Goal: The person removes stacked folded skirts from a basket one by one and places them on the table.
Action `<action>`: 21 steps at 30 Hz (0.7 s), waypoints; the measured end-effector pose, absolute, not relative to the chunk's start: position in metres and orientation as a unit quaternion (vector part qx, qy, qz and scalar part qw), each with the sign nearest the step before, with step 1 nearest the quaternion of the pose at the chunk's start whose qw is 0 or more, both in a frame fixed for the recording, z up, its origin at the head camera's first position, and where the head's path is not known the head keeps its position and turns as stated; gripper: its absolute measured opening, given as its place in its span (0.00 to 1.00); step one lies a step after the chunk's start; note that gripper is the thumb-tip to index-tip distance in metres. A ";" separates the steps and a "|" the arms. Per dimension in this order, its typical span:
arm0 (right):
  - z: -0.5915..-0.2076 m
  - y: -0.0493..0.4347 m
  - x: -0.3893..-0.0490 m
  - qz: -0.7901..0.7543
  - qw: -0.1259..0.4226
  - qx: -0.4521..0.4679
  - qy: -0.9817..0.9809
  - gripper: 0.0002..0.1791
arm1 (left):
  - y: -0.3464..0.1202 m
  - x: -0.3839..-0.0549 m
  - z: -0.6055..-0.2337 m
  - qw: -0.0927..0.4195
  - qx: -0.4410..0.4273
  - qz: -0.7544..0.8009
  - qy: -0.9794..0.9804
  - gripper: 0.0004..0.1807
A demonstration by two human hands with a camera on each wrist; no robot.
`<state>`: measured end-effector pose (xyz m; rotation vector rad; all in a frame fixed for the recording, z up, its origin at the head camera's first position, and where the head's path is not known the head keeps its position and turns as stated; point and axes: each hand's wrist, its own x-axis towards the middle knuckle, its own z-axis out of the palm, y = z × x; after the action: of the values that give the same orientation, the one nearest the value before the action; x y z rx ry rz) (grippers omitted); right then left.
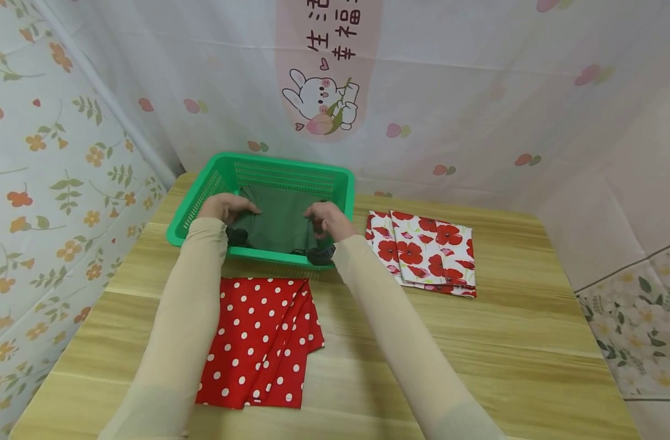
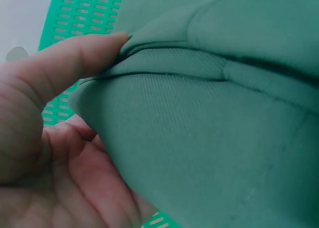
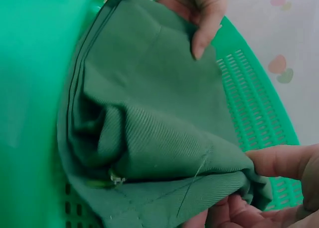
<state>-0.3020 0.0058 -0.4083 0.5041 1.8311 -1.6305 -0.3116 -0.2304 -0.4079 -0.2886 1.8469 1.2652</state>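
A folded dark green cloth (image 1: 276, 214) lies inside the bright green plastic basket (image 1: 342, 189) at the back left of the table. My left hand (image 1: 227, 209) grips its left edge, thumb on top and fingers underneath, as the left wrist view shows on the cloth (image 2: 199, 128). At the opposite edge my right hand (image 1: 330, 221) pinches the layered fabric. In the right wrist view both hands hold the cloth (image 3: 149, 78), whose stacked folds and a loose light thread show at the near side. The fingers under the fabric are partly hidden.
A red cloth with white dots (image 1: 258, 342) lies in front of the basket. To the basket's right sits a folded white cloth with red poppies (image 1: 430, 253) on the wooden table (image 1: 510, 354). Printed curtains (image 1: 450, 110) hang behind and at the left.
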 end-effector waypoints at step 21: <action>-0.373 0.036 -0.297 -0.720 0.256 0.121 0.634 0.08 | -0.234 -0.302 -0.371 0.285 -0.112 0.568 0.764 0.45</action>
<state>-0.2975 0.0361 -0.3731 0.3272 1.7214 -1.9535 -0.3015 -0.2337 -0.3706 -0.2988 2.0433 1.5200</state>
